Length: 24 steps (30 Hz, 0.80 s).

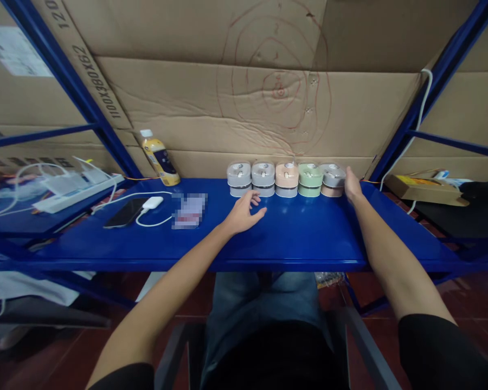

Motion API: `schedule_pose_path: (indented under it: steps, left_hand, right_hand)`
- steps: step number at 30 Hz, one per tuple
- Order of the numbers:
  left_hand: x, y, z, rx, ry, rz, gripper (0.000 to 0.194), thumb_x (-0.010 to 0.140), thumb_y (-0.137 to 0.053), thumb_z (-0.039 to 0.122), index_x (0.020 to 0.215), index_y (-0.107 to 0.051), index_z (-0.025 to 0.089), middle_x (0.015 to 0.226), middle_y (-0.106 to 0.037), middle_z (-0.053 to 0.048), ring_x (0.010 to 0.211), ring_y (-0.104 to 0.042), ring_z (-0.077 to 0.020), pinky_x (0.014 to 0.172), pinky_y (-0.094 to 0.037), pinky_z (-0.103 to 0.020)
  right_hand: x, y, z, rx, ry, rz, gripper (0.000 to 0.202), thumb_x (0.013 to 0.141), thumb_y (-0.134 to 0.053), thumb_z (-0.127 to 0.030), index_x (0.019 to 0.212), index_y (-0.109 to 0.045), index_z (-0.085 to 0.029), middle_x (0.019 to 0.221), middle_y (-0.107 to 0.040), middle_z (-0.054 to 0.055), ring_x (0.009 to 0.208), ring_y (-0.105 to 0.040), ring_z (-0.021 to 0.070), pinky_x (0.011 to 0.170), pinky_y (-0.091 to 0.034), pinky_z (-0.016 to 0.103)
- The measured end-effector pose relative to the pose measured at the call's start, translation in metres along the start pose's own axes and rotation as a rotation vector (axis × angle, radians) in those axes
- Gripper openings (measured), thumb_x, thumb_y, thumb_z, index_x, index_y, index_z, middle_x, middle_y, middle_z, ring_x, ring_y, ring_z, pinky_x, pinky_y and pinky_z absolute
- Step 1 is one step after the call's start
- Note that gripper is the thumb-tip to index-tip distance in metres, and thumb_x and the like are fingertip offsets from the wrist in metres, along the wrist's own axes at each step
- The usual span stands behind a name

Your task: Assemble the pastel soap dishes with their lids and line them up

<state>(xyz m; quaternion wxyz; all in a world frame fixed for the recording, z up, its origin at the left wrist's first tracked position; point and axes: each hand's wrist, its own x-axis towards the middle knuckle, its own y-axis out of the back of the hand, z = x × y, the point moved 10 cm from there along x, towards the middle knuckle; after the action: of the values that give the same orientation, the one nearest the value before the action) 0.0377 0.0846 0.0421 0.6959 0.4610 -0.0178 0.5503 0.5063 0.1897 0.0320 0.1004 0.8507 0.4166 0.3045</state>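
Observation:
Several two-high stacks of small rounded boxes with clear lids stand in a row on the blue shelf (309, 233). From left to right I see a grey stack (239, 179), another grey stack (263, 179), a peach stack (287, 180), a green stack (310, 180) and a stack of grey over brownish (332, 180). My right hand (353, 186) lies flat against the right side of the last stack, its fingers extended and partly hidden. In front of the two grey stacks hovers my left hand (246, 212), fingers loosely bent and apart, holding nothing.
At the left are a yellow-labelled bottle (160, 158), a dark phone (126, 212), a white charger (153, 203) with a cable, and a blurred-out rectangle (190, 211). Cardboard (187, 86) backs the shelf; blue posts (427, 89) flank it. An open carton (425, 189) sits right.

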Motion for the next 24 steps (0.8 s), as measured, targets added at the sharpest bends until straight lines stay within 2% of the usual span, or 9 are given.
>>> schedule_pose_path:
  steps: [3, 5, 12, 16, 21, 24]
  left_hand:
    - [0.000, -0.001, -0.002, 0.000, -0.001, 0.001, 0.049, 0.091, -0.070, 0.043, 0.131, -0.053, 0.020, 0.117, -0.071, -0.012, 0.102, -0.071, -0.0254, 0.086, -0.058, -0.042]
    - [0.001, -0.002, -0.004, 0.002, -0.002, -0.005, 0.049, 0.091, -0.071, 0.044, 0.130, -0.053, 0.020, 0.117, -0.071, -0.012, 0.102, -0.071, -0.0253, 0.086, -0.058, -0.042]
    - [0.001, -0.005, -0.009, 0.019, 0.012, -0.031, 0.047, 0.091, -0.071, 0.045, 0.128, -0.055, 0.021, 0.117, -0.070, -0.011, 0.103, -0.071, -0.0253, 0.087, -0.060, -0.041]
    - [0.001, -0.006, -0.009, 0.026, 0.023, -0.044, 0.048, 0.091, -0.070, 0.047, 0.128, -0.055, 0.020, 0.118, -0.070, -0.011, 0.104, -0.070, -0.0261, 0.086, -0.060, -0.042]
    - [0.001, -0.007, -0.008, 0.039, 0.014, -0.056, 0.047, 0.091, -0.069, 0.047, 0.127, -0.054, 0.020, 0.118, -0.070, -0.012, 0.103, -0.070, -0.0264, 0.090, -0.059, -0.045]
    - [0.000, -0.007, -0.007, 0.043, 0.016, -0.063, 0.046, 0.091, -0.068, 0.047, 0.127, -0.054, 0.021, 0.118, -0.070, -0.012, 0.104, -0.070, -0.0264, 0.089, -0.060, -0.045]
  right_hand:
    - [-0.006, -0.007, 0.000, 0.034, -0.086, -0.006, 0.091, 0.104, -0.023, -0.077, 0.140, -0.071, -0.008, 0.150, -0.066, 0.024, 0.151, -0.051, 0.0403, 0.126, -0.034, 0.054]
    - [-0.011, -0.012, -0.009, 0.046, -0.057, -0.020, 0.088, 0.104, -0.027, -0.077, 0.137, -0.072, -0.010, 0.150, -0.067, 0.024, 0.151, -0.051, 0.0399, 0.126, -0.034, 0.054]
    - [-0.029, -0.033, -0.024, 0.083, -0.099, -0.081, 0.076, 0.099, -0.044, -0.078, 0.133, -0.071, -0.015, 0.150, -0.066, 0.022, 0.143, -0.059, 0.0375, 0.121, -0.042, 0.050]
    - [-0.037, -0.043, -0.037, 0.082, -0.074, -0.121, 0.073, 0.097, -0.046, -0.078, 0.130, -0.072, -0.017, 0.146, -0.070, 0.020, 0.139, -0.062, 0.0362, 0.118, -0.045, 0.047]
    - [-0.044, -0.042, -0.043, 0.007, -0.133, -0.099, 0.081, 0.094, -0.049, -0.082, 0.126, -0.073, -0.012, 0.140, -0.070, 0.027, 0.136, -0.063, 0.0403, 0.113, -0.049, 0.047]
    - [-0.045, -0.040, -0.042, -0.053, -0.181, -0.100, 0.078, 0.095, -0.051, -0.079, 0.119, -0.078, -0.010, 0.133, -0.073, 0.029, 0.135, -0.064, 0.0434, 0.110, -0.050, 0.047]
